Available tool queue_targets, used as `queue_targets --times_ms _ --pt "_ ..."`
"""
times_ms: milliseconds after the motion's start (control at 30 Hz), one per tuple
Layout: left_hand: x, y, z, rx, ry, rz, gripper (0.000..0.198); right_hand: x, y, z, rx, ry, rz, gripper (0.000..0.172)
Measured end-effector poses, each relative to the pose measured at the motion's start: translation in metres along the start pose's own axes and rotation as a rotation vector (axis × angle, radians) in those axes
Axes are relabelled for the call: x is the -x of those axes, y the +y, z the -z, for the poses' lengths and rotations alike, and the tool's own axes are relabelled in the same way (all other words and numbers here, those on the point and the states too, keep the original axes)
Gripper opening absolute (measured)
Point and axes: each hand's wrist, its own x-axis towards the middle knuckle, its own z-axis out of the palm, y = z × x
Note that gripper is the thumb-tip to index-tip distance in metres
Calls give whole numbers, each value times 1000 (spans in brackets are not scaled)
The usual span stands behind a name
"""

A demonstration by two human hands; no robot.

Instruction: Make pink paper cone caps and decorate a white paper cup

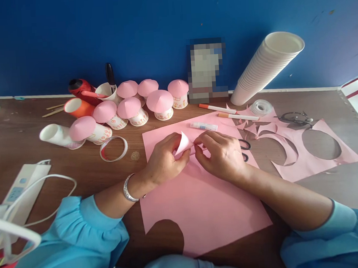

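Observation:
A pink paper cone (184, 143) is gripped in my left hand (167, 157), its thumb and fingers curled round the paper. At the cone's tip, my right hand (219, 151) pinches with thumb and forefinger. Both hands hover over a large pink paper sheet (207, 205) with a round bite cut from its lower edge. A glue stick (203, 126) lies on the sheet just beyond my hands. Black scissor handles (244, 145) show beside my right hand; the blades are hidden beneath it.
Several paper cups with pink cone tops (159, 102) stand back left. A tall cup stack (266, 70) leans at the blue wall. Markers (238, 117), clear tape (260, 107) and cut pink scraps (301, 146) lie right. A tape ring (113, 149) and power strip (21, 188) are left.

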Motion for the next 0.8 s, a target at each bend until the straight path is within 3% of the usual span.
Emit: queue_targets --times_ms 200,800 --pt "0 2 0 -15 15 43 4 1 -1 -1 33 2 46 12" --pt "-2 7 2 192 -115 298 11 1 2 -2 168 21 107 19"
